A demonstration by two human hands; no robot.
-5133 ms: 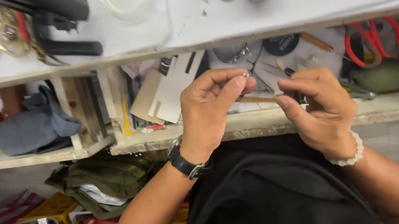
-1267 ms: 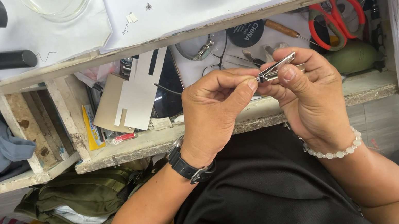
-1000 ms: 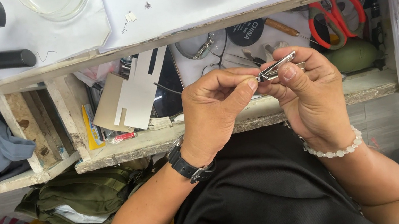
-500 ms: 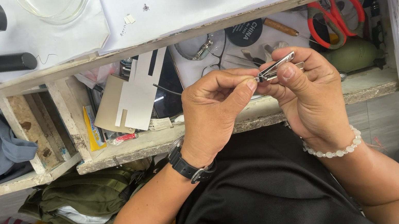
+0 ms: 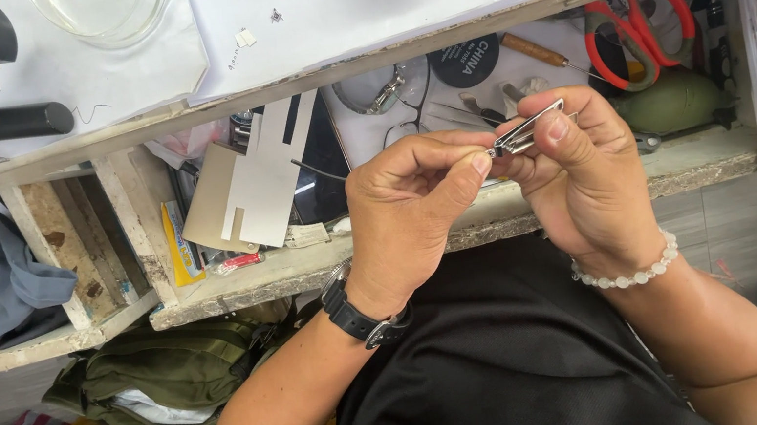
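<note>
Metal tweezers (image 5: 528, 129): long axis slightly tilted, tips pointing left, above the open drawer (image 5: 535, 205).
Right hand (image 5: 581, 179): fingers pinching the tweezers.
Left hand (image 5: 413, 212): thumb and forefinger pressed together at the tips.
Drawer contents: red-handled scissors (image 5: 638, 23), screwdriver (image 5: 539, 52).

Looked like a small repair workshop: worn wooden bench (image 5: 490, 24) across the top of the frame, an open drawer (image 5: 689, 174) below crammed with red-handled scissors (image 5: 639, 28), a screwdriver (image 5: 539, 52) and metal bits
</note>
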